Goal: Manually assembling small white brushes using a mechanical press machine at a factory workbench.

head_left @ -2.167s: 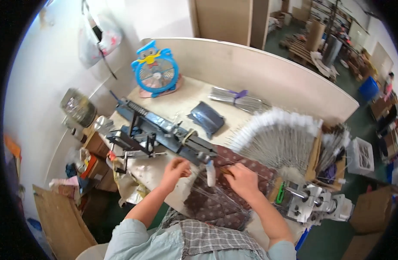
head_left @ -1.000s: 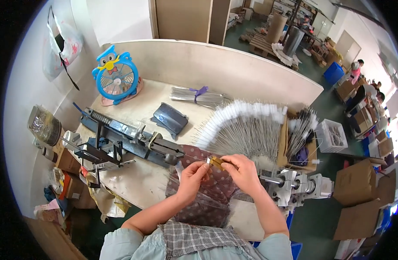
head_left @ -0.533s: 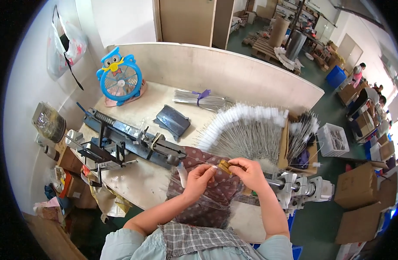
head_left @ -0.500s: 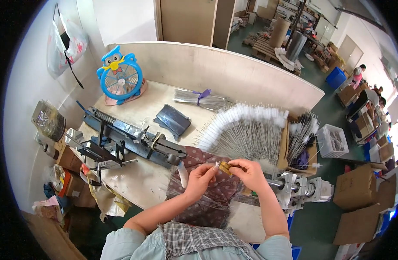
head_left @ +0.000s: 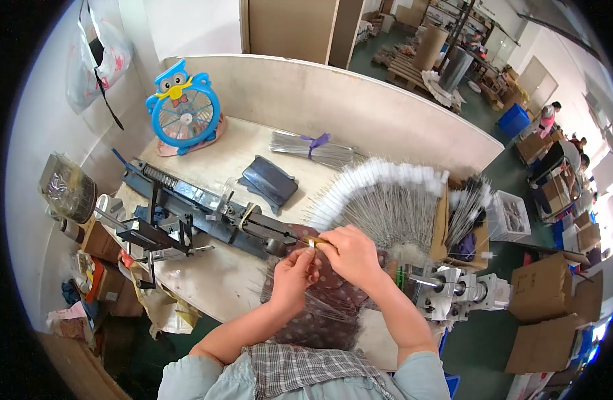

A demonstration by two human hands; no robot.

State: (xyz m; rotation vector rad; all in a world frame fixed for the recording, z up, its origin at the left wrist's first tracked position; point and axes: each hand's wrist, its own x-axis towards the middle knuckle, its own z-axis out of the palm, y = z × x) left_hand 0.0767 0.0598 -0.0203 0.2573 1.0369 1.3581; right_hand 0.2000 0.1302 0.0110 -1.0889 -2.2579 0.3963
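My left hand (head_left: pixel 296 275) is closed in a pinch at the front end of the black metal bench fixture (head_left: pixel 216 215). A small white piece (head_left: pixel 312 244) shows at its fingertips. My right hand (head_left: pixel 353 256) comes over from the right, fingers curled round a small brass-coloured block (head_left: pixel 313 240), which meets the white piece. Both hands are above a brown dotted cloth (head_left: pixel 320 323) strewn with thin wires. To the right of my right hand fans a large pile of thin wire brushes with white tufts (head_left: pixel 393 207).
A blue cartoon fan (head_left: pixel 186 120), a dark pouch (head_left: pixel 270 181) and a wire bundle with a purple tie (head_left: pixel 313 147) lie along the back of the table. A metal clamp-like machine (head_left: pixel 463 290) stands right. Beyond it are a white crate (head_left: pixel 508 217) and cardboard boxes (head_left: pixel 543 287).
Both hands have moved left and slightly up, to the fixture's end, with the small pieces in them. My right hand has turned over the block. The fixture's white handle no longer shows.
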